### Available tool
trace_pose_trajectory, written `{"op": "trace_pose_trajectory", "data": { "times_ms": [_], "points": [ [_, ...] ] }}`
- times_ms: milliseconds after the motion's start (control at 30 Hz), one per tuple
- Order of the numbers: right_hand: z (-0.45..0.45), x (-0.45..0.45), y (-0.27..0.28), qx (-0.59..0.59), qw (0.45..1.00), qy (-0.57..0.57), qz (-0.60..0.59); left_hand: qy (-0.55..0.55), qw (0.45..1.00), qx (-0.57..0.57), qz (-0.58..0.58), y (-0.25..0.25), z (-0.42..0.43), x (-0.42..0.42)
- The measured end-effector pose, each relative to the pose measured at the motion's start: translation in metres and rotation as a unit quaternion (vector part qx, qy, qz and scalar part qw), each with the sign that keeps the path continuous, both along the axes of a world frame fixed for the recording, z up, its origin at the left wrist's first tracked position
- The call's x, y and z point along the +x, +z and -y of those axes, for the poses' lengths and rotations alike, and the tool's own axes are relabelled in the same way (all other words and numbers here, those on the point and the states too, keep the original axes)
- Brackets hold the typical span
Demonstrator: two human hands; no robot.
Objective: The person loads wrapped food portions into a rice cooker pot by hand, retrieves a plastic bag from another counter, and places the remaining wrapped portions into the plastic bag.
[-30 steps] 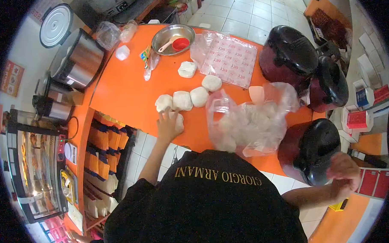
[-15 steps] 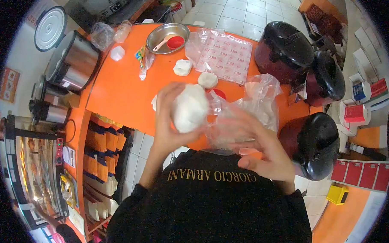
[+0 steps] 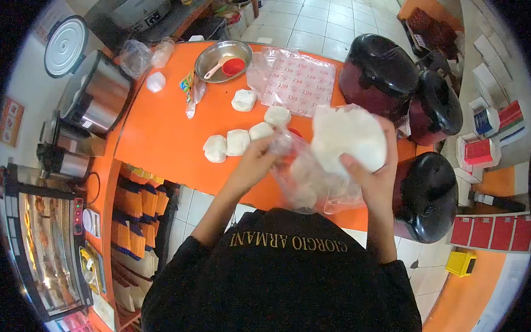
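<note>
My left hand [image 3: 255, 165] pinches the edge of a clear plastic bag [image 3: 294, 170] at the middle of the orange table. Several pale round lumps show blurrily inside the bag. In my right hand [image 3: 377, 180] is a big white rounded slab [image 3: 348, 137], held up above the bag's right side with the thumb on its near face. Its exact kind is unclear. Beside my left hand, white round lumps [image 3: 238, 142] lie in a slanting row, and another white lump [image 3: 244, 100] sits farther back. Part of something red [image 3: 293, 133] shows behind the bag.
A metal bowl [image 3: 211, 54] with a red scoop [image 3: 233, 66] stands at the table's far edge, beside a stack of printed wrapping paper [image 3: 300, 82]. Dark lidded pots [image 3: 379, 67] line the right side. A steel cooker [image 3: 101, 90] stands at left, near a crumpled packet [image 3: 192, 93].
The large white piece has passed from my left hand to my right and moved rightward. My left hand now grips the bag, and more of the lump row shows.
</note>
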State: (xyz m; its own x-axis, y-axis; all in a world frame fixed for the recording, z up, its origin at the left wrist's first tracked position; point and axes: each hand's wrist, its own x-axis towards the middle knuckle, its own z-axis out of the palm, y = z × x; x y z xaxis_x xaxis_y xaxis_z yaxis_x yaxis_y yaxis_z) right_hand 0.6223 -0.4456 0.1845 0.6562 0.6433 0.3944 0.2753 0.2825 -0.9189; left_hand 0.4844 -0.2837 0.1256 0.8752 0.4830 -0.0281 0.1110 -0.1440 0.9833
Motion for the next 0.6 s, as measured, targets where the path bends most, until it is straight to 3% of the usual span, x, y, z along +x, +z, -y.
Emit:
{"op": "trace_pose_trajectory", "data": {
  "times_ms": [33,100,133,233,300,367,400,467,500,567,600],
  "points": [
    [0.001,0.002,0.0,0.001,1.0,-0.003,0.001,0.057,0.993,-0.098,0.044,0.005,0.0,0.002],
    [0.002,0.004,0.001,-0.107,0.947,0.064,0.296,0.047,0.988,-0.12,0.086,0.031,0.0,0.001],
    [-0.001,0.002,0.003,-0.175,0.907,0.062,0.379,0.041,0.981,-0.14,0.128,0.046,0.001,0.0],
    [-0.021,0.015,-0.022,-0.279,0.883,0.143,0.349,-0.029,0.991,-0.066,0.116,0.079,0.027,0.012],
    [-0.029,0.029,-0.032,-0.294,0.875,0.125,0.364,-0.091,0.989,-0.066,0.097,0.089,0.033,0.018],
    [-0.033,0.058,-0.061,-0.315,0.867,0.295,0.249,-0.1,0.985,-0.026,0.141,0.091,0.034,0.026],
    [-0.033,0.066,-0.08,-0.316,0.867,0.293,0.249,-0.102,0.984,-0.026,0.142,0.091,0.033,0.029],
    [-0.033,0.079,-0.108,-0.377,0.863,0.04,0.335,-0.112,0.962,-0.13,0.211,0.089,0.028,0.037],
    [-0.027,0.077,-0.101,-0.377,0.862,0.04,0.336,-0.113,0.962,-0.129,0.212,0.087,0.025,0.038],
    [-0.006,0.063,-0.074,-0.49,0.763,-0.082,0.414,-0.095,0.965,-0.127,0.211,0.081,0.018,0.037],
    [0.013,0.065,-0.068,-0.47,0.739,-0.127,0.465,-0.092,0.966,-0.127,0.208,0.083,0.012,0.032]
  ]
}}
